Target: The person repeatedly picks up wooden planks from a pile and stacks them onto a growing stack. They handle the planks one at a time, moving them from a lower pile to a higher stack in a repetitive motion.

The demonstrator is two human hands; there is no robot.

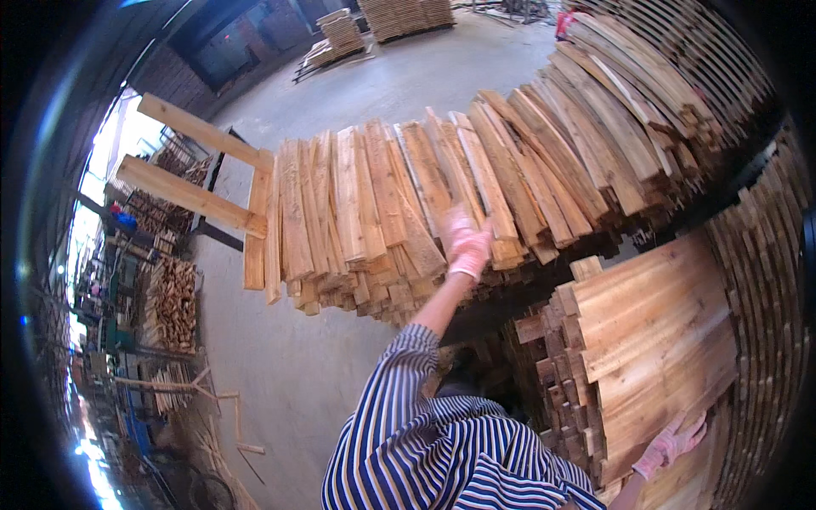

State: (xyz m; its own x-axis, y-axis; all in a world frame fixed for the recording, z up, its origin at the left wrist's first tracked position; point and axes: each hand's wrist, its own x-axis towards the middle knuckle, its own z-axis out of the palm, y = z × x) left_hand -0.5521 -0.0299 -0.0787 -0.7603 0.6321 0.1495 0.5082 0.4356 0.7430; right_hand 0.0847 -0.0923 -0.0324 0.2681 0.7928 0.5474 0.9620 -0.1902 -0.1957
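My left hand (pixel 466 245), in a pink and white glove, is over the near ends of a long pile of rough wooden boards (pixel 365 191). Motion blurs its fingers, so I cannot tell whether they grip a board. Farther right, my right hand (pixel 671 445) wears a similar glove. Its fingers are stretched out against the lower right edge of a stack of flat, pale planks (pixel 654 314) lying side by side. Nothing shows in that hand.
Two beams (pixel 191 197) jut out left from the board pile. A tall wall of stacked slats (pixel 761 314) stands along the right. More stacked lumber (pixel 406 17) sits at the back on the concrete floor (pixel 280 365). A thin wooden frame (pixel 236 416) lies at lower left.
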